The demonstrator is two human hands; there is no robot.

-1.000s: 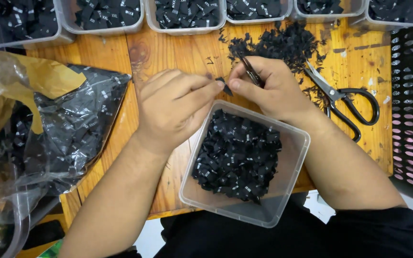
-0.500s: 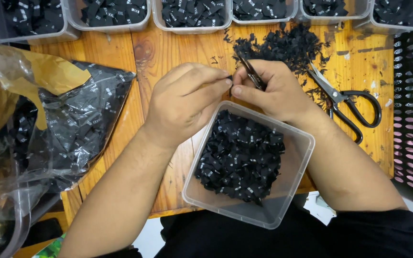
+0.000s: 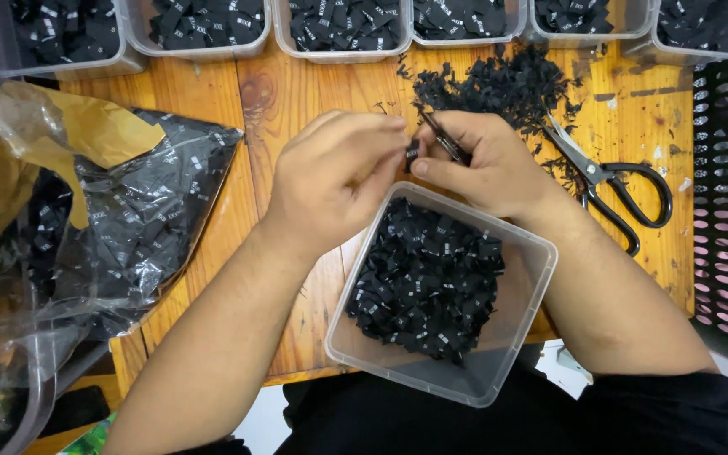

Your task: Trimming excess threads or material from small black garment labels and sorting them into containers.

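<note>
My left hand (image 3: 334, 181) and my right hand (image 3: 486, 164) meet above the far edge of a clear square plastic tub (image 3: 520, 324). Between their fingertips they pinch one small black fabric label (image 3: 412, 157). My right hand also grips a thin dark metal tool (image 3: 441, 135), tweezers or small snips, whose tip sticks out past the fingers. The tub holds a heap of small black labels with white marks (image 3: 423, 286).
Black-handled scissors (image 3: 612, 181) lie to the right on the wooden table (image 3: 292, 101). A pile of black scraps (image 3: 503, 84) sits behind my hands. Several clear tubs of black labels (image 3: 343, 25) line the far edge. A crumpled plastic bag of labels (image 3: 141, 223) lies left. A dark perforated crate (image 3: 726, 202) stands right.
My hands have stayed together over the tub with only small finger movements on the label. The view has shifted slightly.
</note>
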